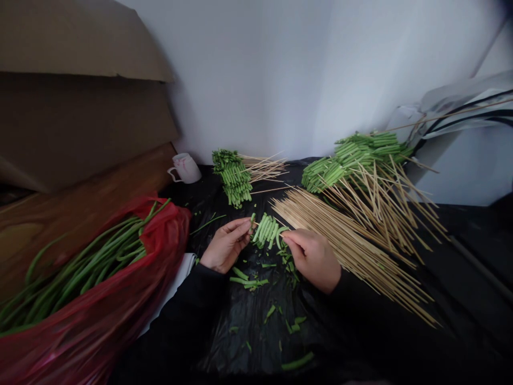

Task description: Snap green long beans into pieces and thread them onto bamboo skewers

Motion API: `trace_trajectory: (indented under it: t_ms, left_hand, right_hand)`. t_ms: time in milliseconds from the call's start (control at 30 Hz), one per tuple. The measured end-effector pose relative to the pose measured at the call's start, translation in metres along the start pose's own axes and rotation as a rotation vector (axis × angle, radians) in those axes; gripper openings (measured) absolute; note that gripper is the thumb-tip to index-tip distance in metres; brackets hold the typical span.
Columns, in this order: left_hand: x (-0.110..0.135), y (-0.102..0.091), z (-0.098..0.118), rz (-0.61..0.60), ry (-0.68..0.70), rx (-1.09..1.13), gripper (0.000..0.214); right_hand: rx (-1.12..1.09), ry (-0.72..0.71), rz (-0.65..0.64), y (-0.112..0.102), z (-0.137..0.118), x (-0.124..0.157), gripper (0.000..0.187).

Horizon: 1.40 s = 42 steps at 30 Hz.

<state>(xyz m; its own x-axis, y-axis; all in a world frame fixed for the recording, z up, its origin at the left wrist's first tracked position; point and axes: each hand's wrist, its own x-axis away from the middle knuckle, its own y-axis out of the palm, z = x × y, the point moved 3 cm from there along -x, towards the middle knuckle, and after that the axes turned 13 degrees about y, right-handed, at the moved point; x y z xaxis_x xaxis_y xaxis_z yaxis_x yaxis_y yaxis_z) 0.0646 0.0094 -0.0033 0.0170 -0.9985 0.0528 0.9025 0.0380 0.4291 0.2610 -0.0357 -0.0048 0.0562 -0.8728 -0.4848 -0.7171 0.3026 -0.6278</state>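
Between my two hands, just above the black plastic sheet, is a row of short cut green bean pieces. I cannot tell whether all of them are threaded or some lie behind. My left hand pinches one bean piece at the skewer's left end. My right hand is closed on the bamboo skewer, thumb and forefinger together beside a curved bean piece. Most of the skewer is hidden by that hand. Loose bean scraps lie below my hands.
Loose bamboo skewers lie to the right. Loaded bean skewers are stacked at back right and back centre. A red plastic bag of long beans is at left, near a mug and a cardboard box. A wall stands behind.
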Motion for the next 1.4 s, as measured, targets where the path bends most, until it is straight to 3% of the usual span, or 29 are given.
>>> trace_trajectory:
  t_ms: [433, 1400]
  left_hand:
    - [0.0009, -0.0001, 0.0014, 0.014, 0.004, -0.014, 0.023]
    - [0.0026, -0.0021, -0.0077, -0.079, -0.123, -0.072, 0.021]
  right_hand:
    - [-0.008, 0.010, -0.018, 0.0012, 0.0001, 0.0012, 0.021]
    - [0.005, -0.007, -0.025, 0.0018, -0.0020, 0.0039, 0.024]
